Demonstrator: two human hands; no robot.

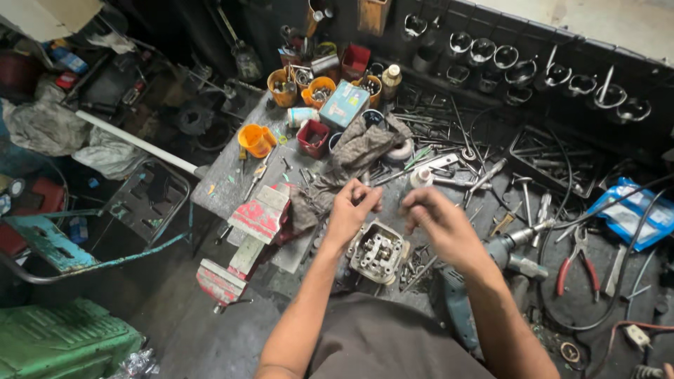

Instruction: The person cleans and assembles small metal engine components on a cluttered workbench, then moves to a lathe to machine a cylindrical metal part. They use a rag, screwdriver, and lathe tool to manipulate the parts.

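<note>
Both hands are being held together over a cluttered bench (pixel 232 189), just above a small metal engine part (pixel 379 253) that is resting on the bench edge close to the person's body. The left hand (pixel 351 210) is being kept with its fingers curled inward, and the right hand (pixel 439 221) is being kept likewise pinched, the fingertips of the two nearly meeting; whether some small piece is being gripped between them cannot be told. The engine part is not being touched by either hand. A red bench vise (pixel 246 238) is seen just to the left of it, and a grey rag (pixel 351 158) is lying behind the hands. A blue-grey power drill (pixel 491 260) is lying under the right forearm, and red-handled pliers (pixel 577 260) are lying farther right. Orange cups (pixel 256 140) and red tubs (pixel 312 138) of small hardware are standing toward the back of the bench, beside a pale blue box (pixel 344 105). Loose wrenches and rods are scattered across the right half.
</note>
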